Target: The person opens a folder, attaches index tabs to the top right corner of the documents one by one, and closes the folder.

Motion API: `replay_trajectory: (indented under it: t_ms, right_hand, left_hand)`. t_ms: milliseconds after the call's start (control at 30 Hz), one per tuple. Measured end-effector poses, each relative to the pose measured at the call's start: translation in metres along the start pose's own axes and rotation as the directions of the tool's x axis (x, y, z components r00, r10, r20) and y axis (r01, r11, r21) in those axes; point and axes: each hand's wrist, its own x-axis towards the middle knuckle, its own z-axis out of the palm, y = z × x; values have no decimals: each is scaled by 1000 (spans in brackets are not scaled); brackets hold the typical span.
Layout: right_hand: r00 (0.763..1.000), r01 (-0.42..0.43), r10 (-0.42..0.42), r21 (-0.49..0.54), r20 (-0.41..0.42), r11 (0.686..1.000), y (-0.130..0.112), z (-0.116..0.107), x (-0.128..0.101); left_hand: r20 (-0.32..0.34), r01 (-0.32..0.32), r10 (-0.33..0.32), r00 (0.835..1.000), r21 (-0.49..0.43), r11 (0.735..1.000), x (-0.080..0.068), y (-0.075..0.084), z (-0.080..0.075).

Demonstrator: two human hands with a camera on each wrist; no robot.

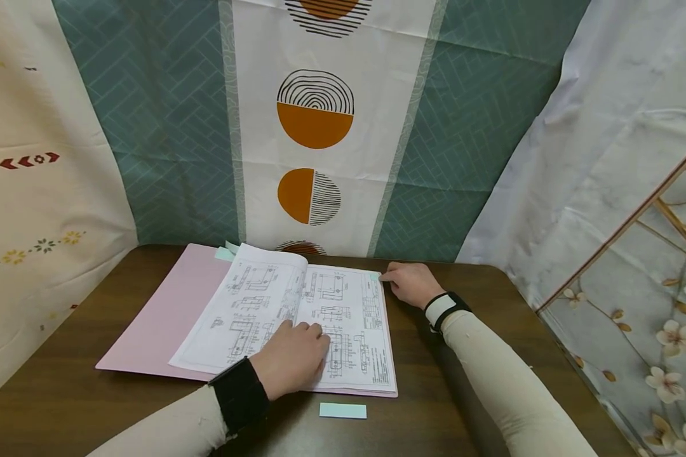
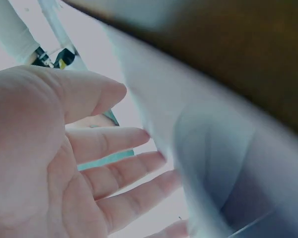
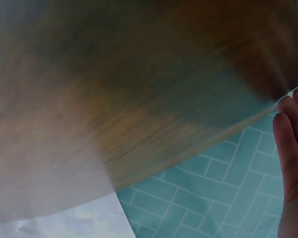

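A stapled set of printed technical drawings (image 1: 246,266) lies open on a pink folder (image 1: 154,317). My left hand (image 1: 294,355) rests low on the right-hand page near the fold; in the left wrist view that hand (image 2: 89,178) has its fingers extended against the paper. At the page's upper right corner sits a mint-green sticky tab (image 1: 374,277). My right hand (image 1: 414,284) pinches at the tab's outer edge, its fingertips partly hidden. The right wrist view catches only some fingers (image 3: 289,148) of it at the right edge.
A pale green sticky-note pad (image 1: 343,410) lies on the brown table (image 1: 423,412) in front of the folder. More green tabs (image 1: 225,254) stick out at the upper left of the turned pages. A patterned curtain (image 1: 171,127) hangs behind the table.
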Motion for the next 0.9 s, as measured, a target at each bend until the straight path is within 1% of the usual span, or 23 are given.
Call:
replay_trajectory:
  t_ms: [67,167,233,333,400,433,500,533,633,667,733,767,900]
  right_hand:
    - [1000,-3,3,1,5,1000,0,-1,-2]
    - [1000,4,-4,0,-1,1000,1,-2,-5]
    - [1000,12,-12,1,-8,1000,1,-1,-7]
    - [1000,10,-10,-3,-16,1000,2,0,-9]
    - [1000,7,-7,-4,-21,1000,1,1,-9]
    - [1000,9,-10,-9,-24,1000,1,1,-9]
    - [1000,15,-15,-15,-26,1000,0,2,-8]
    - [999,19,-20,-15,-26,1000,0,3,-8]
    - [999,33,-33,-19,-21,999,-2,3,-6]
    - [999,34,-34,-18,-18,999,-2,3,-6]
    - [999,38,-38,-18,-16,999,-2,3,-5]
    - [999,38,-38,-21,-14,999,-2,3,-5]
    - [1000,27,-27,-17,-9,999,-1,2,-4]
  left_hand:
    - [59,-3,4,998,-12,1000,9,-2,-7]
    - [134,-9,11,991,-17,1000,28,-4,-17]
    - [159,-17,17,987,-2,1000,43,-3,-20]
    - [155,-39,30,987,59,997,67,0,-20]
    - [140,-47,32,990,108,993,84,0,-14]
    - [124,-49,33,992,132,990,92,0,-8]
    - [122,-43,22,992,170,984,104,1,-2]
    - [123,-39,16,992,186,982,110,0,5]
    - [170,-18,-12,985,174,985,120,1,10]
    - [198,-10,-23,980,165,986,122,2,9]
    - [222,3,-35,974,139,990,127,1,12]
    - [233,9,-38,972,125,992,127,1,10]
    - [230,1,-24,973,98,995,136,-3,15]
